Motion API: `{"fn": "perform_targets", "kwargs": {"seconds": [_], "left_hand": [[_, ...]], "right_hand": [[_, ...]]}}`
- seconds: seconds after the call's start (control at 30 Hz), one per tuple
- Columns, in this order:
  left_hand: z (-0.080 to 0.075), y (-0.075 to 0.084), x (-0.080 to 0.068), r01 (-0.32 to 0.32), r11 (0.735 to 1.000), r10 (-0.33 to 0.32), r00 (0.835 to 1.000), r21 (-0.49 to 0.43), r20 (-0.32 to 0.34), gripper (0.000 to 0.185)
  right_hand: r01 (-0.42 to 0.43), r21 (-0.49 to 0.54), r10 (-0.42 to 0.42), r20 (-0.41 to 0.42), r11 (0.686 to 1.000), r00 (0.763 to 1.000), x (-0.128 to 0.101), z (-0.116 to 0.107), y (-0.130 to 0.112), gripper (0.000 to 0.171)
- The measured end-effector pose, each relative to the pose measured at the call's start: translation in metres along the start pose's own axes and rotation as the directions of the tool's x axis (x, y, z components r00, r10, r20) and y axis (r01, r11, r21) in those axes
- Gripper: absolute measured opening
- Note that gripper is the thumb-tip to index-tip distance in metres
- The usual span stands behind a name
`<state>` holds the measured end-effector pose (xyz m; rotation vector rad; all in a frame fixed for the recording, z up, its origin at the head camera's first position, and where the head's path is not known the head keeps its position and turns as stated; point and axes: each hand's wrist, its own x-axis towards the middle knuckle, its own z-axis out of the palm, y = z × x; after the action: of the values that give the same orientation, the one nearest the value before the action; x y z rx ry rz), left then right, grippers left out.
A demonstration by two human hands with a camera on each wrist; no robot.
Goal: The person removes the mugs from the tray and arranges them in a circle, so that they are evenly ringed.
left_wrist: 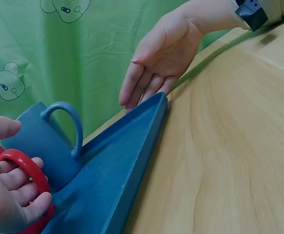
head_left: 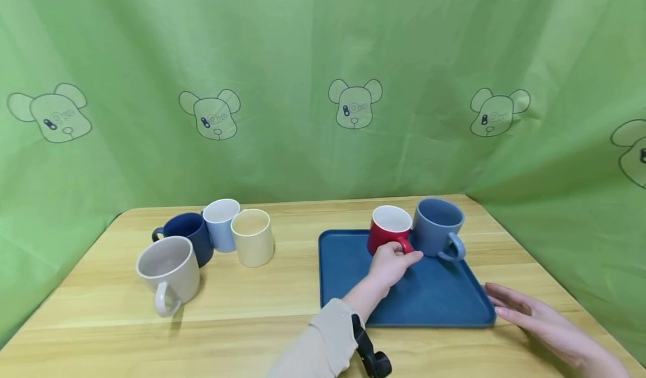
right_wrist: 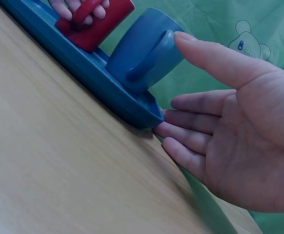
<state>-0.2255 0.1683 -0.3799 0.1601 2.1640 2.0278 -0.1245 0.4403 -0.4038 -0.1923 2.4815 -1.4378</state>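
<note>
At the centre right of the head view, the left hand [head_left: 392, 263] grips the handle of a glossy red ceramic mug with a white inside [head_left: 390, 227]; in the left wrist view its fingers [left_wrist: 20, 178] curl through the red loop. The mug stands upright at the far end of a flat dark blue plastic tray [head_left: 353, 277], touching or just beside a taller matte blue-grey mug [head_left: 438, 226] (its handle points toward the viewer). The right hand [head_left: 525, 313] lies relaxed with straight fingers on the light wooden table [head_left: 252, 316] at the lower right, its fingertips [right_wrist: 169, 130] touching the tray's near right corner and holding nothing. At the left of the head view stand four more mugs: a light grey mug [head_left: 169, 271] nearest the viewer, a navy mug [head_left: 187, 235], a pale blue mug [head_left: 221, 224] and a cream mug [head_left: 252, 236] close together behind it. A green cloth printed with bear heads [head_left: 323, 86] fills the upper frame.
</note>
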Motion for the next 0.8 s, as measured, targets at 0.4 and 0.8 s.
{"fn": "perform_targets", "kwargs": {"seconds": [0.4,0.8], "left_hand": [[0.0098,-0.0037,0.0074,0.021,0.995,-0.025,0.999,-0.097,-0.040,0.014],[0.0052,-0.0080,0.0070,0.016,0.982,-0.032,0.996,-0.189,-0.079,0.016]], "right_hand": [[0.007,0.007,-0.007,-0.004,1.000,1.000,-0.0006,-0.0004,-0.0012,0.056],[-0.037,0.014,0.037,0.018,0.999,0.999,0.0004,-0.0010,-0.0013,0.059]]}}
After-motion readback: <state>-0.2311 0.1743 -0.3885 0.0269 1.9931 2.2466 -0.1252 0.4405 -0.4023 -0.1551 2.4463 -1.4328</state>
